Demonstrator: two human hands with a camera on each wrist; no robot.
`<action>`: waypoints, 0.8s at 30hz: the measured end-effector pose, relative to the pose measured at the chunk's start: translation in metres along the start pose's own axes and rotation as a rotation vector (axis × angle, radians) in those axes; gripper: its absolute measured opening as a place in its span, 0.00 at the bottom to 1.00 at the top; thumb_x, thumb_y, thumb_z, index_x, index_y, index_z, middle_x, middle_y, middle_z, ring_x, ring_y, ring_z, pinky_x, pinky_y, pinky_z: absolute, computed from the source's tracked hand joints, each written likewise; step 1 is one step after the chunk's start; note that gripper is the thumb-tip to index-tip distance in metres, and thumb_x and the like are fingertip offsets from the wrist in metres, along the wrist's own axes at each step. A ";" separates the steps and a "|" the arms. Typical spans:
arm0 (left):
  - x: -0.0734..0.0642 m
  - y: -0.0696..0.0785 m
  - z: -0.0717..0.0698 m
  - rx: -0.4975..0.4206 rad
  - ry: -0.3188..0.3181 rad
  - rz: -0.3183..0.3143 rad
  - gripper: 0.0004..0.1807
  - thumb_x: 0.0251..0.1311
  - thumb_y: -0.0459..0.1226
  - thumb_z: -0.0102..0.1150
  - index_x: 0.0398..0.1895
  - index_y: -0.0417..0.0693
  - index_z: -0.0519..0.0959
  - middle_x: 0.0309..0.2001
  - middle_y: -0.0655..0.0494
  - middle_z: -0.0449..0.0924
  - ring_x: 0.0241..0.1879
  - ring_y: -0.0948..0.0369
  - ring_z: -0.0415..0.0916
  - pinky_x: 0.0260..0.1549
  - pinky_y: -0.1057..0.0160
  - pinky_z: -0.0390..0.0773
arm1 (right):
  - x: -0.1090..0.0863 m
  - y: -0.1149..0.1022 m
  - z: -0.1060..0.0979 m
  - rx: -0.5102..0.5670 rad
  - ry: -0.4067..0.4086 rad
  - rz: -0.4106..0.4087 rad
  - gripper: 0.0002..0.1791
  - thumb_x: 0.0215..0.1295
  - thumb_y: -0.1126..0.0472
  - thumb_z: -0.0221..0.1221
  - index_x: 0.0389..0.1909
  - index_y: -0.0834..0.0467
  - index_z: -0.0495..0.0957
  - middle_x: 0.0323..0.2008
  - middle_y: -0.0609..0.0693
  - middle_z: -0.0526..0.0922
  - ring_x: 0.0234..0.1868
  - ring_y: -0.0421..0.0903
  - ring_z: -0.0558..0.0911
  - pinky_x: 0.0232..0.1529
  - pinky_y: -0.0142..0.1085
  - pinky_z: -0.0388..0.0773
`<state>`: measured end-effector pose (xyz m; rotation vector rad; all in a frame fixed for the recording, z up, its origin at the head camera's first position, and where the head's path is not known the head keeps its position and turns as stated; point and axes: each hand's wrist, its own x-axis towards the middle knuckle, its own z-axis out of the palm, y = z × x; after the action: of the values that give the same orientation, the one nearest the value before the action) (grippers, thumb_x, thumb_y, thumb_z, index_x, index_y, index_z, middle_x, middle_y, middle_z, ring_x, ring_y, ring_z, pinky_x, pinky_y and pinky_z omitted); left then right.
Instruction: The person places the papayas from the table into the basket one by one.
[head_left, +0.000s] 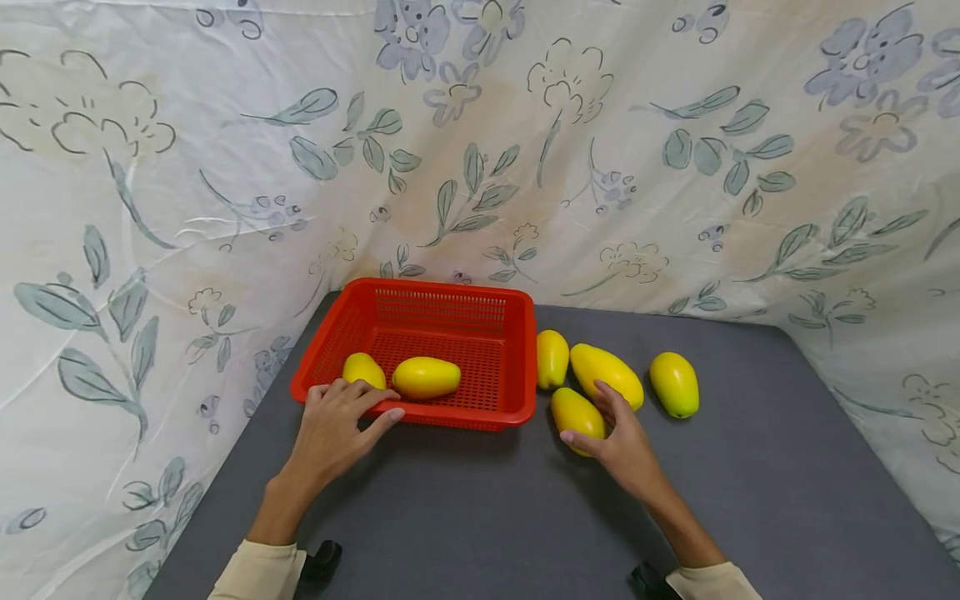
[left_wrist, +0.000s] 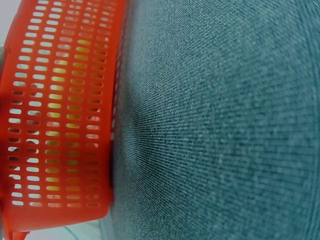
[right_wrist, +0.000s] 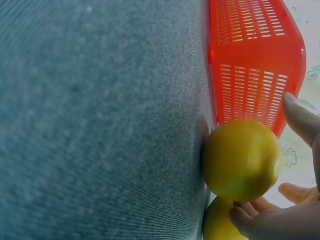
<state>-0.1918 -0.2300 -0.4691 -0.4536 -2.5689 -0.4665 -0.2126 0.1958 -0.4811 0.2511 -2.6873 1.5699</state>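
Near mango (head_left: pixel 576 410): on the surface (head_left: pixel 465 508), right of the red basket (head_left: pixel 465 412), close by other mangoes (head_left: pixel 675 385).
Feel: likely some heft, firm flesh — would bruise if squeezed.
Skin: smooth, probably slippery; could roll.
Hold: round the thick middle, thumb opposite fingers.
Right hand (head_left: pixel 626 446): fingers wide about the near mango — thumb standing off it.
Left hand (head_left: pixel 337 421): fingers hooked over the basket's front rim.

Yellow mangoes (head_left: pixel 574 410) in and beside red basket (head_left: pixel 450 414)
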 end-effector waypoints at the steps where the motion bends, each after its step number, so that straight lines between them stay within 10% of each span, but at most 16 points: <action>1: 0.000 0.000 0.000 0.001 0.002 0.000 0.20 0.63 0.55 0.70 0.53 0.58 0.90 0.43 0.53 0.85 0.46 0.50 0.76 0.47 0.46 0.64 | 0.000 0.001 0.000 -0.005 -0.002 0.008 0.57 0.62 0.54 0.77 0.83 0.62 0.52 0.78 0.65 0.62 0.77 0.65 0.65 0.76 0.62 0.60; 24: 0.001 0.001 -0.002 0.000 -0.001 -0.009 0.20 0.63 0.55 0.70 0.53 0.58 0.90 0.43 0.53 0.85 0.46 0.50 0.76 0.48 0.45 0.63 | -0.003 0.007 -0.002 -0.107 -0.040 0.100 0.53 0.63 0.46 0.76 0.80 0.61 0.59 0.75 0.64 0.68 0.67 0.60 0.72 0.69 0.59 0.66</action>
<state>-0.1916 -0.2296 -0.4669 -0.4424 -2.5734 -0.4692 -0.2105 0.2018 -0.4867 0.1491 -2.8451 1.4539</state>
